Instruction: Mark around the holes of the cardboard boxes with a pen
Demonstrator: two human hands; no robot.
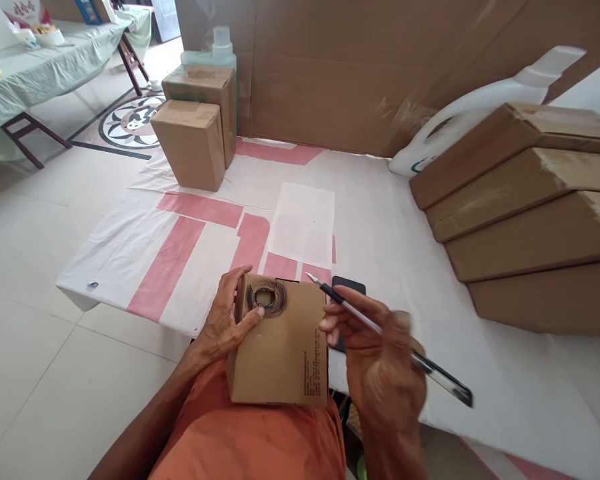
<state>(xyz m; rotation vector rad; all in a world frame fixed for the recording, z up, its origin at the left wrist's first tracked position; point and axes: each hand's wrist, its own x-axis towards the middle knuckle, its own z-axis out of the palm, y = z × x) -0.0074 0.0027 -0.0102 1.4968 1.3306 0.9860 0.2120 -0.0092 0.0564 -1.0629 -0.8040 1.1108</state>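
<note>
Right hand (384, 353) grips a pen (353, 309), left hand (230, 328) a brown box (275, 357), its small print (312, 370) illegible.

We note: held carton (275, 353) brown, with black scribbled rings (280, 295) and black print (311, 373); pen (445, 381) black and clear; tablecloth (380, 207) white with pink-red bars; garment (250, 443) orange. We log floor medallion (130, 123), petal-patterned, black and white.

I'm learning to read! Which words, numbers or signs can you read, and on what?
None reads clearly.
Box in the left hand: black print, too small to read.
Bag at top left: red writing, too blurred.
White bottle at right: green mark, can't make out.
</note>
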